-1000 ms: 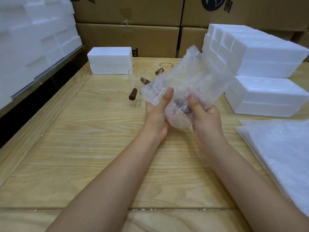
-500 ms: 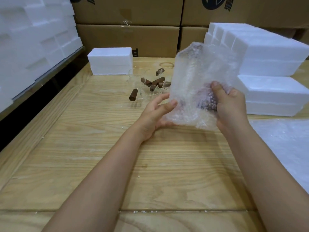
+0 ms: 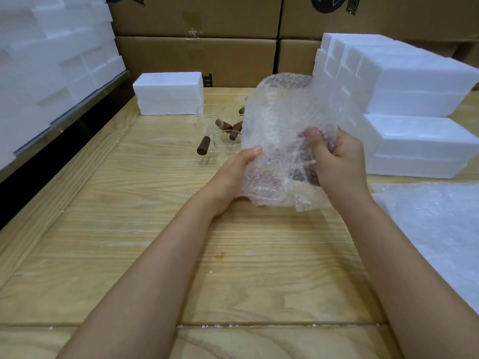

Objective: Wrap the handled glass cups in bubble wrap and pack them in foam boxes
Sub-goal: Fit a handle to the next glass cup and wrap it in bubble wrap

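**Cup half bundled, held up over the table**

From the head camera, the only view here: the person has a sheet of bubble wrap (image 3: pixel 282 130) up in the air over the wooden table (image 3: pixel 129 229), not touching it. The left hand (image 3: pixel 233 174) pinches the sheet's left edge, thumb on the front, fingers behind it. The right hand (image 3: pixel 339 161) is curled round the lower right part of the wrap, thumb pressed into the front. A cup (image 3: pixel 303 172) sits inside there, though only its brown handle shows through the bubbles. The top of the sheet stands up loose above both hands.

Behind the wrap, more glass cups (image 3: pixel 217 130) with brown handles sit bunched together on the table. Just past them is a closed foam box (image 3: pixel 168 94). On the right is a stack of foam boxes (image 3: pixel 414 99), and nearer, a pile of bubble wrap sheets (image 3: pixel 440 229). Cardboard boxes (image 3: pixel 197 60) line the back, and more foam (image 3: pixel 51 47) is stacked off to the left.
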A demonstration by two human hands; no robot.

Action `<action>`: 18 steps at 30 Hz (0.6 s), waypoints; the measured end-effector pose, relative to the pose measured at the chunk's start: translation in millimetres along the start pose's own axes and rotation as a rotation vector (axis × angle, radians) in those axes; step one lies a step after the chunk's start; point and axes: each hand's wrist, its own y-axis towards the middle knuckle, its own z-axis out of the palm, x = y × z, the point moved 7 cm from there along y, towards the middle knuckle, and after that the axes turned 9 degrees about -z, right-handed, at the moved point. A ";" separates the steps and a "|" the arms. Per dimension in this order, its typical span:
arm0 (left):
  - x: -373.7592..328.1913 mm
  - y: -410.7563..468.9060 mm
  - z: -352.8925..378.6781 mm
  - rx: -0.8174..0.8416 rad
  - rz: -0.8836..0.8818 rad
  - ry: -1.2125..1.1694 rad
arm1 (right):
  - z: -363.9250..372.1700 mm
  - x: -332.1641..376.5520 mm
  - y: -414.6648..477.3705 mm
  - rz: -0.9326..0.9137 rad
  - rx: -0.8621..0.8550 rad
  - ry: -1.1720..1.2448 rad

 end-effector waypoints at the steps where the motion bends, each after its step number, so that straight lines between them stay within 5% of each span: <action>1: -1.2 0.8 -1.9 -0.050 0.013 0.022 | 1.7 -1.7 -1.4 0.019 0.016 0.000; 6: 1.0 7.6 -13.0 -0.165 0.057 0.078 | 2.0 -1.3 -2.6 0.010 0.013 -0.019; 12: 2.6 11.6 -9.5 -0.060 0.070 -0.061 | -2.0 -12.8 -2.3 0.121 -0.061 0.116; 18: 12.2 6.6 -2.6 0.067 -0.124 -0.160 | 0.9 -20.9 0.0 0.167 -0.086 0.200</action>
